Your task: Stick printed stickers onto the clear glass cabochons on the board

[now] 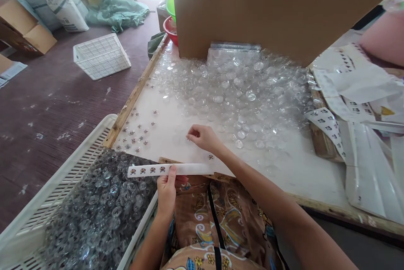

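Just by wooden edge [170, 161], held strip [192, 169], right hand [204, 138] beyond

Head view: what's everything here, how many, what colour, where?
Sticker strip: one, white, left hand
Clear discs: countless, transparent, across table
Printed pieces: over ten, dark, table's left
Table: one, white, centre
Sticker sheets: several, white, right
Near crate: one, white, lower left
Crated pieces: countless, greyish, near crate
Cardboard: one, brown, table's back
Basins: two, red/green, table's far left
Far crate: one, white, floor
Box: one, brown, far left
Sacks: several, pale, upper left
Sheeting: one, green, floor
Left hand: one, lower centre
Right hand: one, centre
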### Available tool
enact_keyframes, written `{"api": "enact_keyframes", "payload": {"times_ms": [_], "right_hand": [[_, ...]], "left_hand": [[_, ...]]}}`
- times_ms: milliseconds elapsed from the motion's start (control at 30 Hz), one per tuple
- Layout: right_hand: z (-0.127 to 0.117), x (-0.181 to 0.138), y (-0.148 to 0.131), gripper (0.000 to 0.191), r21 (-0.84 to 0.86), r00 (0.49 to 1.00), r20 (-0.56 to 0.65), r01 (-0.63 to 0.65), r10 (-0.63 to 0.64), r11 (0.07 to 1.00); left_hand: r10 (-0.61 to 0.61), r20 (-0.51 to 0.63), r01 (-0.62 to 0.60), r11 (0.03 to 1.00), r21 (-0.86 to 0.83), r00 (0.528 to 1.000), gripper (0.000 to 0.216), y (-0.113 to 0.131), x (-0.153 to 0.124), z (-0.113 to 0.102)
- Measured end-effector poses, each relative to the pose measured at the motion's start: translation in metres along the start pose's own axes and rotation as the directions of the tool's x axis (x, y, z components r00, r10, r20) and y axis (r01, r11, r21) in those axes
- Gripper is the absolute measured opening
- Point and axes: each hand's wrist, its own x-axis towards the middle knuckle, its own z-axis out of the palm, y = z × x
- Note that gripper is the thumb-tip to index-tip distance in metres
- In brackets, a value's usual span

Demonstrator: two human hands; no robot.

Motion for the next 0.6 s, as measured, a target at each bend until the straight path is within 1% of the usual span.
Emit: {"api": "enact_keyframes", "payload": {"times_ms": [167,233,333,433,467,533,600], "right_hand": [[0.012,-0.003,-0.006,0.007,-0.125,1.000,0.010,-0.004,0.005,0.992],[0.013,-0.008,-0.009,0.008,-0.194,1.000,0.010,0.000,0.002,0.981],[0.010,-0.018,-0.008,0.011,-0.302,0.999,0.042,0.002,0.011,0.953],[0.004,-0.028,-0.004,0.033,-0.331,0.997,0.063,-0.018,0.042,0.943],[0.002,-0.031,-0.004,0.038,-0.333,0.998,0.055,-0.015,0.036,0.943],[0.000,-0.038,-0.008,0.033,-0.326,0.999,0.028,0.041,-0.033,0.945],[0.001,-0.047,-0.018,0.028,-0.235,0.986,0.037,0.164,-0.160,0.958]], "left_hand": [[-0.012,0.004,0.012,1.000,0.024,1.000,0.051,-0.001,0.002,-0.002],[-0.006,0.004,0.006,0.999,0.032,1.000,0.051,-0.002,0.003,-0.003],[0.012,-0.009,-0.011,0.999,0.045,1.000,0.051,0.000,0.002,-0.004],[0.029,-0.008,-0.028,0.998,0.047,1.000,0.049,0.005,-0.001,-0.001],[0.035,0.006,-0.035,0.999,0.041,0.999,0.048,0.007,-0.002,0.001],[0.045,0.040,-0.046,0.999,0.025,0.998,0.050,0.009,-0.006,0.005],[0.049,0.061,-0.051,0.998,0.029,0.997,0.053,0.010,-0.008,0.008]]}}
